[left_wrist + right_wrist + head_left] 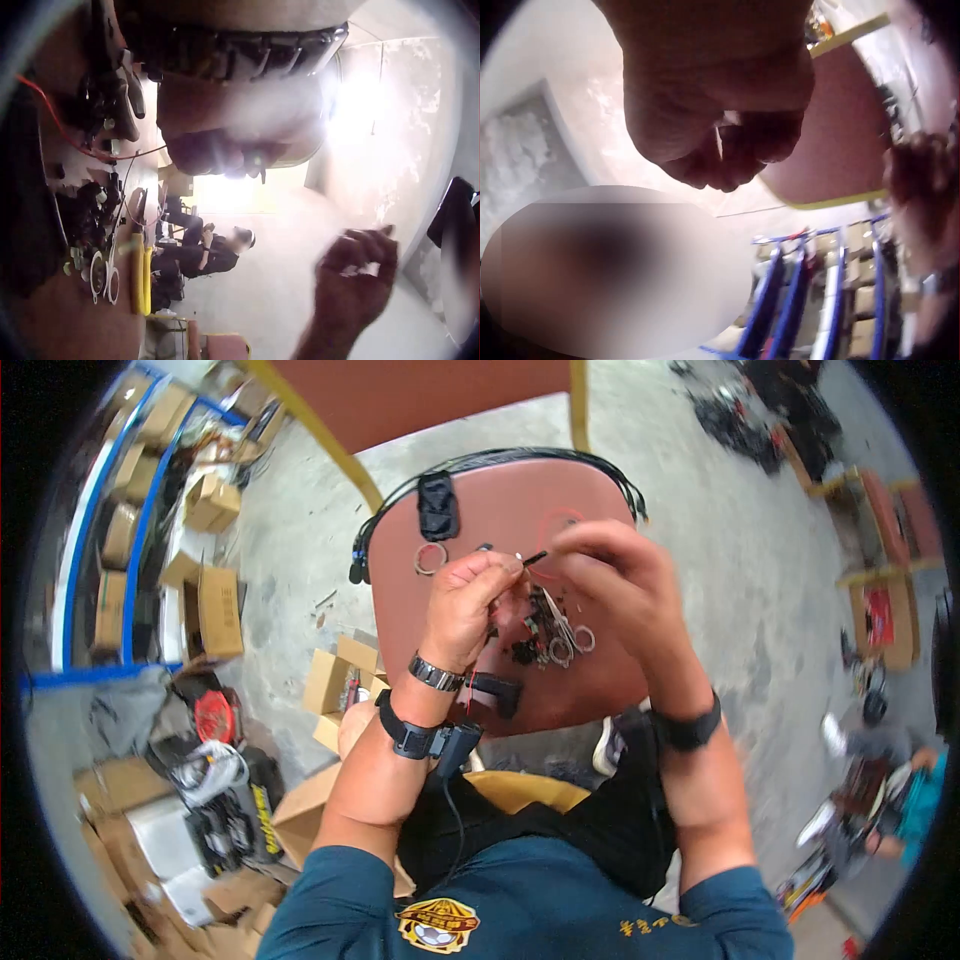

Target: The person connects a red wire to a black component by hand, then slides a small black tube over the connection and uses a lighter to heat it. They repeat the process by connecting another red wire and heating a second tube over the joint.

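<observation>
In the head view my left hand (468, 605) pinches a thin wire over the chair seat (590, 700). Its black end (536, 558) pokes out past the fingertips. A red wire (64, 135) runs up to that hand in the left wrist view. My right hand (625, 575), blurred, is raised to the right, apart from the left. Its fingers are curled, thumb near the fingertips, as the right wrist view shows; nothing shows between them. Below the hands lie scissors (572, 645) and a pile of small dark parts (530, 650). Yellow-handled pliers (141, 274) appear in the left wrist view.
A black pouch (438, 506) and a ring-shaped roll (431, 558) lie on the seat's left. Black cables (500, 457) curve round its back edge. Boxes (215, 610) and a blue shelf (135, 560) stand left; another person (890, 820) sits at right.
</observation>
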Available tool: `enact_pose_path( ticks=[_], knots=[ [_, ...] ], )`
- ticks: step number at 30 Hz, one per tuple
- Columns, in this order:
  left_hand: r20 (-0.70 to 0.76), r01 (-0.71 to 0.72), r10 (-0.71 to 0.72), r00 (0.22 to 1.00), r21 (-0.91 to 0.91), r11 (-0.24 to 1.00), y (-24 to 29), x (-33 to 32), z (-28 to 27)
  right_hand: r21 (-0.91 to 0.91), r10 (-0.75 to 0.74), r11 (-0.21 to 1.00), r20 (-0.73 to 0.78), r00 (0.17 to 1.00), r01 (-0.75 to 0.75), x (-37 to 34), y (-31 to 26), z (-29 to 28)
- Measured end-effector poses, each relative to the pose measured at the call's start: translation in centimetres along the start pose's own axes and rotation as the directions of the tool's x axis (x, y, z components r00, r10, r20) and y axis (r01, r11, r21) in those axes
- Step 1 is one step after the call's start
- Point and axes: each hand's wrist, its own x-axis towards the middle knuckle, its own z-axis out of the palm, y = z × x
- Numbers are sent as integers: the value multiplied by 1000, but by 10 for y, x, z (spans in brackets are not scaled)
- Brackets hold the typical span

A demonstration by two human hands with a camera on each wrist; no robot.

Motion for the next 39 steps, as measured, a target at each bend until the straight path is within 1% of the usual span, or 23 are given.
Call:
enact_pose_path(
  ticks=[2, 4, 5, 6, 8, 9, 11, 12, 13, 16, 17, 19, 21, 22, 23, 25, 26, 28, 29, 31, 34, 36, 39],
  knots=[
    [-37, -23, 21, 999, -45, 999, 6, 3, 2, 202, -6, 979, 18, 1000, 2, -18, -56, -5],
    [-49, -23, 18, 999, -90, 996, 9, 4, 4, 205, -283, 942, 51, 958, 267, -42, -68, -20],
    [-62, 16, -22, 998, -101, 995, 11, 4, 4, 408, -417, 844, 88, 905, 349, -43, -89, -16],
    [-57, -1, -5, 998, -110, 994, 10, 3, 3, 594, -545, 699, 82, 834, 398, -45, -112, -10],
    [-39, -20, 15, 999, -130, 991, 7, 4, 1, 754, -605, 580, 144, 783, 309, -41, -140, 1],
    [-66, -13, 6, 998, -114, 993, 8, 3, 0, 743, -547, 636, 244, 801, 209, -40, -150, 7],
    [-112, 5, -15, 994, -92, 996, 8, 2, 2, 781, -532, 614, 303, 790, 115, -43, -152, 12],
    [-111, -4, -8, 994, -110, 994, 7, 2, 2, 836, -584, 534, 260, 769, 123, -45, -148, 13],
    [-111, -16, 1, 994, -129, 992, 8, 2, 1, 868, -609, 485, 246, 754, 109, -45, -145, 14],
    [-132, -51, 35, 991, -124, 991, 12, 1, 1, 838, -597, 527, 247, 763, 141, -50, -140, 11],
    [-147, -69, 53, 988, -107, 992, 13, -2, 3, 813, -593, 554, 237, 770, 177, -52, -138, 10],
    [-175, -102, 84, 981, -102, 990, 15, -6, 6, 704, -561, 652, 196, 804, 283, -54, -133, 4],
    [-192, -124, 100, 976, -120, 985, 15, -10, 9, 461, -494, 795, 112, 862, 396, -55, -125, -1],
    [-190, -122, 103, 976, -92, 988, 16, -14, 9, 295, -433, 868, 56, 900, 399, -52, -118, -1],
    [-185, -120, 106, 977, -64, 991, 18, -18, 10, 129, -353, 928, 2, 936, 350, -45, -110, -1],
    [-158, -136, 133, 979, -6, 991, 22, -23, 12, -77, -183, 981, -55, 982, 179, -28, -79, 3],
    [-138, -149, 151, 979, 22, 989, 22, -27, 13, -107, -113, 989, -57, 992, 106, -23, -59, 5],
    [-104, -162, 169, 980, 74, 984, 23, -31, 14, -75, -15, 997, -42, 999, 12, -19, -16, 11],
    [-90, -158, 167, 982, 95, 983, 23, -33, 14, -61, 3, 998, -6, 1000, -3, -21, -5, 12],
    [-60, -138, 147, 987, 128, 982, 24, -37, 15, -38, 40, 999, 59, 997, -38, -26, 3, 12],
    [-28, -99, 104, 994, 139, 985, 25, -41, 15, -115, 142, 984, 81, 986, -133, -32, -2, 14],
    [-20, -72, 75, 997, 106, 992, 26, -45, 18, -128, 119, 986, 74, 990, -109, -34, 2, 12],
    [-13, -107, 111, 994, 175, 979, 23, -46, 17, -82, 123, 990, 52, 991, -118, -38, 0, 13]
  ],
)
